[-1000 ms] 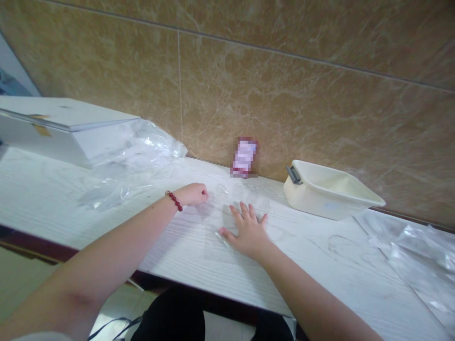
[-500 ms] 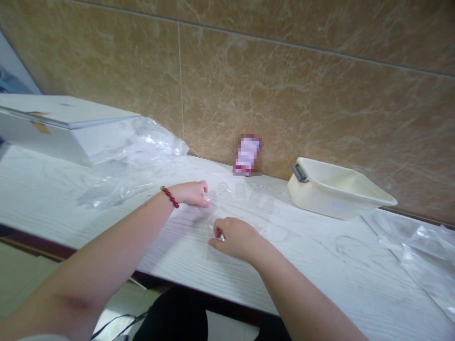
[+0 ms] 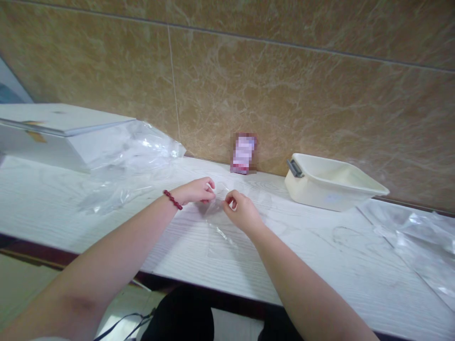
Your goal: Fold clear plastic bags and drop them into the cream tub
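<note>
Right hand (image 3: 244, 214) farther forward; tub (image 3: 320, 195) rightward

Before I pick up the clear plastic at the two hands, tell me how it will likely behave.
The clear plastic will probably be floppy, since it creases beside the right hand. It is likely very light, looking thin enough for the white tabletop to show through. Its glossy highlights suggest it may feel slippery.

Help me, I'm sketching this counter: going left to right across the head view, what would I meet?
White box → red beaded bracelet → left hand → right hand → cream tub → clear plastic at the right edge.
</note>
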{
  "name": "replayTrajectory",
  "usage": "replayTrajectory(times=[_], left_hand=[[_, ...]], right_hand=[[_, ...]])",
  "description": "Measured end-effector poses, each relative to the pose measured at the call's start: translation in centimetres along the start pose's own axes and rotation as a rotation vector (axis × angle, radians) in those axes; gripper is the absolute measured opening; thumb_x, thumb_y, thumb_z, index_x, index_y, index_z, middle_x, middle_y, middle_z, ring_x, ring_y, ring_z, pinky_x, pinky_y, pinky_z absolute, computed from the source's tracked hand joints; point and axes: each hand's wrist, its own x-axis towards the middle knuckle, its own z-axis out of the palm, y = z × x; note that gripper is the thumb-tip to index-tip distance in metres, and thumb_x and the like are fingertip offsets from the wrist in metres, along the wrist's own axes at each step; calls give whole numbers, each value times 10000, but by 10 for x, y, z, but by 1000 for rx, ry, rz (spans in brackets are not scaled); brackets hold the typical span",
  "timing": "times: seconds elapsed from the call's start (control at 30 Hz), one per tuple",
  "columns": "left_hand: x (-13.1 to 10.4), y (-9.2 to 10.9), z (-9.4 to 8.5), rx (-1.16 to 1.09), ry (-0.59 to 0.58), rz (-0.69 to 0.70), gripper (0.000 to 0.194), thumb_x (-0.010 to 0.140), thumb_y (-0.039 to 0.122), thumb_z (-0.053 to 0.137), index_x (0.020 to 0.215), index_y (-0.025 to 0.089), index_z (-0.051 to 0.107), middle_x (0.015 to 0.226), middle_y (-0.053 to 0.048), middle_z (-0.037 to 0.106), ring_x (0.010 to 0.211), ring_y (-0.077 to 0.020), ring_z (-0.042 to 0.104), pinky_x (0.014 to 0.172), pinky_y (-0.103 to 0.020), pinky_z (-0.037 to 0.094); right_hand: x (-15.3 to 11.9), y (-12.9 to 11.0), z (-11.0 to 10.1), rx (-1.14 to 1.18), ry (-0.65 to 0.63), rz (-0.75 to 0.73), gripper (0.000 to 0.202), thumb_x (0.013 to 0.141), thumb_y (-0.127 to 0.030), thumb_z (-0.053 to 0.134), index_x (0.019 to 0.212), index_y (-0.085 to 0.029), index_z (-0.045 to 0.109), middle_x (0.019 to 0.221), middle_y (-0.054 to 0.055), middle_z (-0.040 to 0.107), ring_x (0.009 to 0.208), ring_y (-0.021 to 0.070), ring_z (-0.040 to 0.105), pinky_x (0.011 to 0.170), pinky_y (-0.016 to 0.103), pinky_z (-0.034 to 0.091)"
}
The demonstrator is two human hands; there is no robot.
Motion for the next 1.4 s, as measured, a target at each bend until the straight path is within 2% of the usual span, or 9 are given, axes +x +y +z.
replayTrajectory(times=[0.17, 0.27, 0.33, 0.5, 0.8, 1.03, 1.13, 1.3, 1.4], left_hand=[[2, 1, 13, -139, -50, 150, 276, 606, 107, 478, 838, 178, 348, 516, 86, 485, 477, -62, 462, 484, -186, 349], [4, -2, 16, -153, -64, 180, 278, 611, 111, 494, 836, 178, 345, 537, 78, 506, 497, -65, 477, 497, -193, 358], [5, -3, 18, -164, -62, 178, 277, 611, 114, 506, 822, 178, 338, 558, 70, 522, 507, -67, 487, 499, -194, 359], [5, -5, 21, -188, -66, 174, 264, 615, 97, 507, 795, 178, 332, 558, 75, 526, 491, -59, 488, 478, -177, 336], [6, -7, 21, -172, -58, 164, 291, 596, 127, 549, 798, 181, 347, 532, 78, 531, 480, -70, 496, 465, -175, 335], [7, -8, 22, -163, -69, 186, 276, 586, 83, 530, 779, 177, 357, 603, 50, 574, 522, -74, 517, 490, -187, 361], [8, -9, 23, -165, -72, 199, 279, 585, 72, 529, 774, 180, 355, 588, 58, 567, 528, -77, 523, 496, -189, 364], [10, -12, 24, -161, -59, 219, 285, 587, 121, 559, 762, 183, 343, 573, 64, 547, 546, -87, 535, 523, -205, 374], [10, -11, 24, -111, -58, 229, 298, 584, 168, 577, 766, 184, 341, 586, 60, 532, 551, -91, 529, 524, -213, 375]], right_hand=[[3, 5, 1, 94, 82, -64, 262, 702, -223, 446, 958, -175, 431, 920, 37, 536, 759, 106, 497, 686, 237, 379], [3, 7, -1, 125, 45, -135, 367, 689, -171, 453, 1048, -178, 379, 1026, 46, 517, 818, 103, 496, 737, 240, 376], [3, 9, -2, 130, 7, -137, 382, 692, -152, 449, 1064, -187, 370, 984, 30, 546, 801, 96, 502, 732, 234, 378], [4, 16, -3, 74, -33, -171, 262, 706, -151, 450, 964, -196, 471, 870, 6, 570, 777, 92, 497, 719, 226, 370], [7, 20, -10, 48, 24, -370, 177, 692, -150, 500, 858, -197, 539, 941, 35, 535, 918, 139, 466, 829, 299, 330], [5, 22, -6, 57, -7, -327, 426, 666, -87, 472, 1067, -226, 434, 1044, 26, 514, 974, 152, 441, 820, 312, 347], [5, 22, -5, 60, -9, -305, 396, 668, -90, 473, 1041, -221, 453, 1003, 25, 532, 930, 143, 459, 788, 292, 363], [7, 22, -6, 61, -13, -386, 302, 662, -81, 485, 939, -197, 515, 934, 24, 558, 891, 130, 471, 813, 280, 341], [8, 23, -5, 48, -2, -376, 227, 644, -79, 506, 842, -182, 545, 864, 26, 561, 842, 130, 482, 792, 276, 347]])
